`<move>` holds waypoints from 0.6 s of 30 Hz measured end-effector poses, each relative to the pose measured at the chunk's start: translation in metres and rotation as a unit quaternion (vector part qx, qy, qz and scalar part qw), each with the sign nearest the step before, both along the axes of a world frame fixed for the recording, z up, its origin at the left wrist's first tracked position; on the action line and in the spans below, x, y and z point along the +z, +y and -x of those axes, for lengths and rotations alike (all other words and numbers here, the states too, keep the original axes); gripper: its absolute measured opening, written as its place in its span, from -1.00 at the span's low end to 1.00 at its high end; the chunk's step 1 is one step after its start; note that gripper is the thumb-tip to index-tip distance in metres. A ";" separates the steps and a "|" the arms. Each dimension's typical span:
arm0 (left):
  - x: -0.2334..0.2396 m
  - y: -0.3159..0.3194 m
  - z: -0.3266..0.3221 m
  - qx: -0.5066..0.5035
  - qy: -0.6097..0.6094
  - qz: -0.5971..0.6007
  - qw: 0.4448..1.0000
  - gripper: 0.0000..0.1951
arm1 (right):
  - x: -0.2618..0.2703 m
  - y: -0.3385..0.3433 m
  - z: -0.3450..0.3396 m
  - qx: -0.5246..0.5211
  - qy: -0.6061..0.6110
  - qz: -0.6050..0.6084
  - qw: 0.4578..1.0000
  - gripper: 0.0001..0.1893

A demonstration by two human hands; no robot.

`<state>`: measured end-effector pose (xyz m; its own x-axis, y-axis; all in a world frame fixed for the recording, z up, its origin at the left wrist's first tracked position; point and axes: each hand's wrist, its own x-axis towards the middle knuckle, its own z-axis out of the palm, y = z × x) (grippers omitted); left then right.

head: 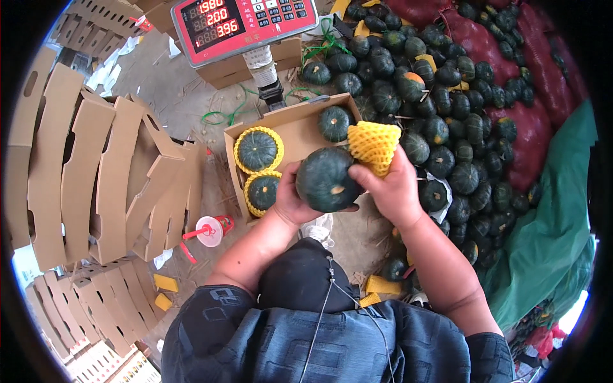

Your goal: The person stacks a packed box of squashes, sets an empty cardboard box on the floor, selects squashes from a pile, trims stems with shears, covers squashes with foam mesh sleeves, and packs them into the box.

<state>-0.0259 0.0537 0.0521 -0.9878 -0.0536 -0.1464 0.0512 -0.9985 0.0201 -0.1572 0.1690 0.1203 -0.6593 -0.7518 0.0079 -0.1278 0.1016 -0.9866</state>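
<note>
My left hand [291, 198] grips a dark green pumpkin [327, 178] from its left side and underneath. In my right hand [395, 189] is a yellow foam net sleeve [374, 143], held upright, while the thumb touches the pumpkin's right side. Below them an open cardboard box [298, 125] sits under the scale. It holds a netted pumpkin [257, 150] at the left, another netted pumpkin [263, 192] nearer me, and a pumpkin without visible netting [334, 123] at the far right corner. My hands and the held pumpkin hide part of the box.
A red digital scale [244, 26] with a lit display stands beyond the box. Stacked cardboard boxes [91, 167] line the left. To the right spreads a heap of pumpkins [450, 129], with red mesh sacks [483, 48] and a green tarp [541, 230]. A lidded cup [210, 230] lies on the floor.
</note>
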 end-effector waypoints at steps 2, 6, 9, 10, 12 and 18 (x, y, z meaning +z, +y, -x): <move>-0.005 -0.004 -0.004 -0.016 0.087 0.013 0.996 -0.24 | 0.007 0.005 0.007 -0.026 0.028 -0.022 0.999 -0.63; 0.030 -0.001 0.005 0.070 -0.022 0.154 0.985 -0.02 | 0.038 0.040 0.005 0.204 -0.202 0.017 0.958 -0.47; 0.021 -0.001 0.003 0.163 -0.034 0.548 0.820 -0.10 | 0.042 0.021 -0.007 0.324 0.164 -0.101 0.926 -0.38; 0.030 0.004 0.008 0.149 -0.015 0.517 0.843 -0.06 | 0.032 0.010 -0.011 0.268 0.174 -0.145 0.936 -0.35; 0.020 0.003 0.011 0.179 -0.038 0.597 0.781 -0.05 | 0.035 -0.003 -0.008 0.232 0.255 -0.163 0.924 -0.42; 0.020 -0.007 0.010 0.162 -0.038 0.436 0.884 -0.07 | 0.009 -0.008 -0.006 0.105 0.344 -0.018 0.933 -0.41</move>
<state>-0.0355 0.0462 0.0724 -0.8890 -0.4572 0.0255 0.2978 -0.5349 0.7907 -0.1513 0.1610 0.1294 -0.3453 -0.8720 0.3470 -0.7504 0.0344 -0.6601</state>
